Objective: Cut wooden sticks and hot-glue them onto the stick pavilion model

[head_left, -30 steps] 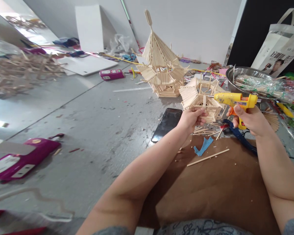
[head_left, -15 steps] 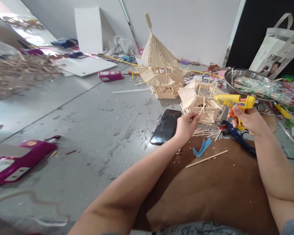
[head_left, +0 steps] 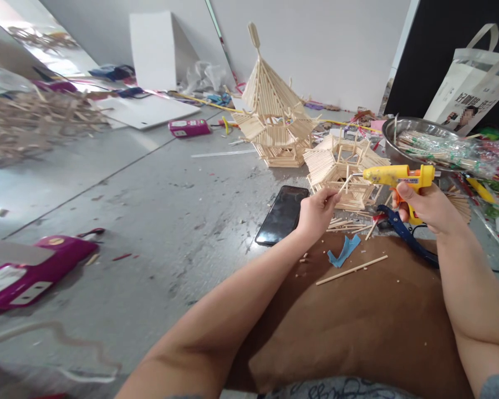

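Note:
Between thumb and fingers, my left hand (head_left: 317, 213) pinches a short wooden stick (head_left: 346, 183) that slants up to the right. My right hand (head_left: 430, 206) is wrapped round the handle of a yellow glue gun (head_left: 386, 175). Its nozzle points left and sits at the upper end of the stick; whether they touch I cannot tell. Just behind both hands stands a low stick model (head_left: 326, 166) with a slatted roof, partly hidden. Further back rises a taller stick pagoda (head_left: 270, 130) with a pointed roof. Loose sticks (head_left: 345, 224) lie below my hands.
A black phone (head_left: 281, 216) lies left of my left hand. Blue-handled pliers (head_left: 407, 235) lie below the glue gun. On the brown cloth (head_left: 357, 327) are a blue scrap (head_left: 343, 251) and a stick. A metal bowl (head_left: 393, 145) of packaged sticks stands right; a purple device (head_left: 45, 271) lies left.
My right hand has shifted the glue gun slightly right and down, and its nozzle is now at the stick's tip. My left hand keeps its pinch, the stick tilted more to the right.

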A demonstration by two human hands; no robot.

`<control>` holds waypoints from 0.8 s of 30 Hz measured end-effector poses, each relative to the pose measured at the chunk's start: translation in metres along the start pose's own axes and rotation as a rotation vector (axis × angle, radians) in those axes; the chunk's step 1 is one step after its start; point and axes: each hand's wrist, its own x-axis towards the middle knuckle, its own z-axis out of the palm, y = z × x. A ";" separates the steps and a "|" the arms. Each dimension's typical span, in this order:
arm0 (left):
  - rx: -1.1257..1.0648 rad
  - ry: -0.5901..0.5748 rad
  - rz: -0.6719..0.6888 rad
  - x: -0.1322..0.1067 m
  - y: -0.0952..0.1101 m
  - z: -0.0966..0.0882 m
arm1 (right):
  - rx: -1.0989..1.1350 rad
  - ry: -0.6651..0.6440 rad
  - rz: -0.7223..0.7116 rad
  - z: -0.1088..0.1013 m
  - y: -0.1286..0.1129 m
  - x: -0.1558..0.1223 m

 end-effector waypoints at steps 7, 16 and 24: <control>0.028 -0.005 0.033 -0.001 0.001 0.000 | -0.006 0.007 -0.002 -0.001 0.003 0.002; 0.037 0.032 0.089 -0.001 -0.001 0.002 | -0.035 0.002 0.002 -0.001 0.002 0.002; 0.037 0.026 0.068 -0.001 0.002 0.000 | -0.031 -0.006 0.003 -0.001 0.002 0.001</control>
